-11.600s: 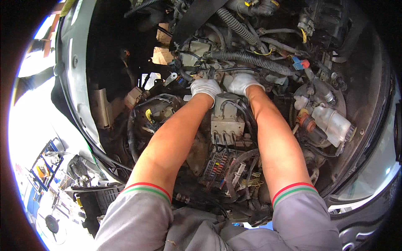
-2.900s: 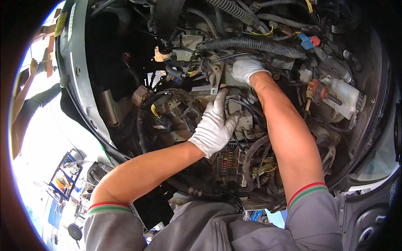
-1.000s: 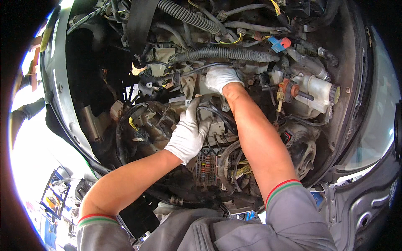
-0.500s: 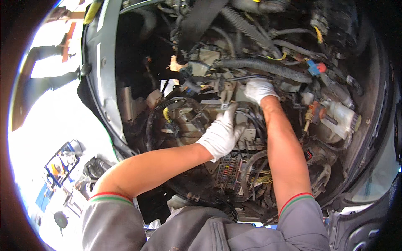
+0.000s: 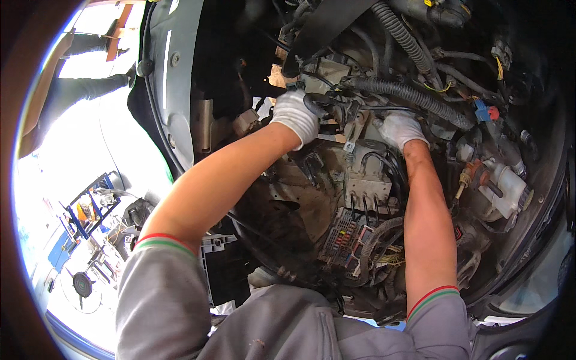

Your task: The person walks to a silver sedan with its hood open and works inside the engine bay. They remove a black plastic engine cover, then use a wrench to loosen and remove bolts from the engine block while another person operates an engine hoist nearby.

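Observation:
Both my hands wear white gloves and reach into a car's engine bay. My left hand [image 5: 294, 118] is bent over the wiring at the far left, against a short black hose [image 5: 316, 105]. Its fingers curl downward, and what they close on is hidden. My right hand [image 5: 401, 130] reaches down beside a metal bracket [image 5: 354, 132], just below a thin black cable; its fingertips are out of sight. Between my arms sits a metal block [image 5: 367, 186] with several thin lines. Nearer to me is a fuse box [image 5: 342, 240] with coloured fuses.
A thick corrugated hose [image 5: 414, 99] crosses behind my right hand. To the right stands a white reservoir [image 5: 504, 187], near a blue and red connector [image 5: 485, 111]. A grey body panel [image 5: 174, 78] borders the left. Beyond it are a blue-framed cart [image 5: 90, 210] and another person's legs [image 5: 90, 87].
My left hand has left the metal bracket and moved away and left to the wiring by the black hose. My right hand stays beside the bracket. The view has shifted a little.

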`<state>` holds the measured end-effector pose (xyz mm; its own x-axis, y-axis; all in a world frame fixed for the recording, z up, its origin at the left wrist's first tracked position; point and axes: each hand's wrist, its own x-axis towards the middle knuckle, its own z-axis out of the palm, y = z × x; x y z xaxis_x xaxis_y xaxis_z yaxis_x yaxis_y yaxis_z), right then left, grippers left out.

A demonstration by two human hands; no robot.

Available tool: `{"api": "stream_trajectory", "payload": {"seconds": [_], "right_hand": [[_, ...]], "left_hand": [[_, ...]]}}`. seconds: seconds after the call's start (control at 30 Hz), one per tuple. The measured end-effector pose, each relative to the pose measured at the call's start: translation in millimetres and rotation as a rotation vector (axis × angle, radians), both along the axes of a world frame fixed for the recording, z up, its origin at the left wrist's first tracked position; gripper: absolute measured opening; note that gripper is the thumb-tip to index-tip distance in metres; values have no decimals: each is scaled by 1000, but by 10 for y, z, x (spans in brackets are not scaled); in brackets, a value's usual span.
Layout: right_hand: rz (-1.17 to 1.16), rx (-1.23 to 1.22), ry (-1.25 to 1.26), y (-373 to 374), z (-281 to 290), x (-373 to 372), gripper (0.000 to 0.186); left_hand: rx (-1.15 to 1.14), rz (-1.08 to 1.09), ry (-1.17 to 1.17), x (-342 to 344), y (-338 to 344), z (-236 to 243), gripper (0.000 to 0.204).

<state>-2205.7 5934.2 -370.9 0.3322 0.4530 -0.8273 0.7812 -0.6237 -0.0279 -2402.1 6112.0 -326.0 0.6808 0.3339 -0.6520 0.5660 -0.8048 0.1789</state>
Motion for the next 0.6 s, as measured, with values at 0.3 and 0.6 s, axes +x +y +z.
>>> {"api": "stream_trajectory", "payload": {"seconds": [0.3, 0.6], "right_hand": [[-34, 94, -6, 12, 93, -20, 45], [-36, 9, 5, 70, 132, -4, 47]], "left_hand": [[222, 69, -176, 133, -160, -1054, 30], [-136, 141, -138, -252, 159, -667, 38]]}}
